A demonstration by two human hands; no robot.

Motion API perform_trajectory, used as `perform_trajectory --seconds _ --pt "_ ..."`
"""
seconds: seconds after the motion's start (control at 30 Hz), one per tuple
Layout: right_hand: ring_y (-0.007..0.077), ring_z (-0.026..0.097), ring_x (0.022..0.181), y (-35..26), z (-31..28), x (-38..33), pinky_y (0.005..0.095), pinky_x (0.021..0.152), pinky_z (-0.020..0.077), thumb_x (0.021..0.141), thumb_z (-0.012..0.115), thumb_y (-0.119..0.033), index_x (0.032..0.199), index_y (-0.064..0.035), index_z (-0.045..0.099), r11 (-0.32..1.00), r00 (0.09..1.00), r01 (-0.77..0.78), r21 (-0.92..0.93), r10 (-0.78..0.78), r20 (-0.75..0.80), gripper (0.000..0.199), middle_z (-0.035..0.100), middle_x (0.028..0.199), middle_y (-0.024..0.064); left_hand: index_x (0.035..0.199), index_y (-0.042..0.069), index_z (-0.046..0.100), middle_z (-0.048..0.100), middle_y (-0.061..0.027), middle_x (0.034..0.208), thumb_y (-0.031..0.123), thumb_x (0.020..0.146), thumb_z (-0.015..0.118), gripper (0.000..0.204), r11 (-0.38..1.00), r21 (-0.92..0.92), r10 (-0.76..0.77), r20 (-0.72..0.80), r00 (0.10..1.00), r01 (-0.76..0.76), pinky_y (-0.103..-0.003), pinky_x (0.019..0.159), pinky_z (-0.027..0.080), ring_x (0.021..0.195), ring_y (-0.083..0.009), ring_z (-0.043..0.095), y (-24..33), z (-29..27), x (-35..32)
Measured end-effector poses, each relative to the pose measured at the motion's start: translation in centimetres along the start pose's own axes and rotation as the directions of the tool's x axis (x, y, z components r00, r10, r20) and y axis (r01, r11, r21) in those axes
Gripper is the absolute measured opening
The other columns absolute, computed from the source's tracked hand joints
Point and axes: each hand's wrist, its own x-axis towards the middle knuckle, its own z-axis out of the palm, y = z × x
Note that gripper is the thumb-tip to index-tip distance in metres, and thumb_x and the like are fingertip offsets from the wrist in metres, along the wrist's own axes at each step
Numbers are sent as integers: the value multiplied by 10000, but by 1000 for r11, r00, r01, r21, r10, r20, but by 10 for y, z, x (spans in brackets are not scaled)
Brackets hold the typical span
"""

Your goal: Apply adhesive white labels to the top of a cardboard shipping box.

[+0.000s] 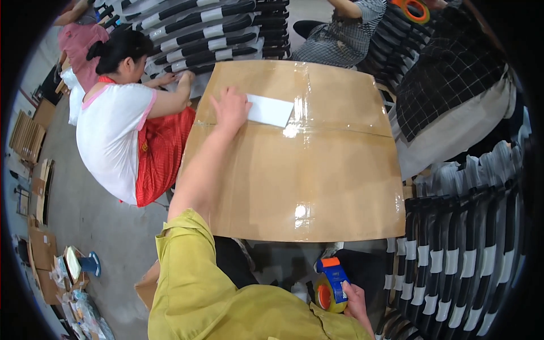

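A large brown cardboard sheet or box top (294, 181) lies in front of me, with shiny strips of clear tape across it. My left hand (231, 110) rests on its far left part, fingers spread, beside the left end of a white rectangular slip of paper (272, 110). Whether the fingers touch the slip is hard to make out. Low at the right, near my lap, my right hand (356, 303) is closed around a blue and orange tape dispenser (335, 280) with a roll of tape in it.
A person in a white shirt and red apron (116, 127) works close on the left. Other people stand at the far side. Stacks of black curved bars with white wraps (459, 255) rise at the right and the back (198, 31). Cartons and plastic bags (79, 306) lie lower left.
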Motion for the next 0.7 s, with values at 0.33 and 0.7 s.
perform_trajectory --seconds 0.33,0.7 --pt "73 543 610 -4 3 41 223 575 435 827 548 -208 817 -15 567 975 970 -73 -210 118 213 195 594 738 24 921 17 570 546 -117 1007 62 771 582 157 761 -589 -115 -535 837 -272 -268 684 472 849 -205 558 -41 -58 -123" --pt "72 557 644 9 44 47 201 616 440 850 523 -243 872 2 569 835 878 48 -548 226 422 250 608 776 35 1133 -99 365 496 -243 1023 455 579 711 856 404 -14 -907 122 402 915 -412 792 417 947 -361 499 -94 60 -604"
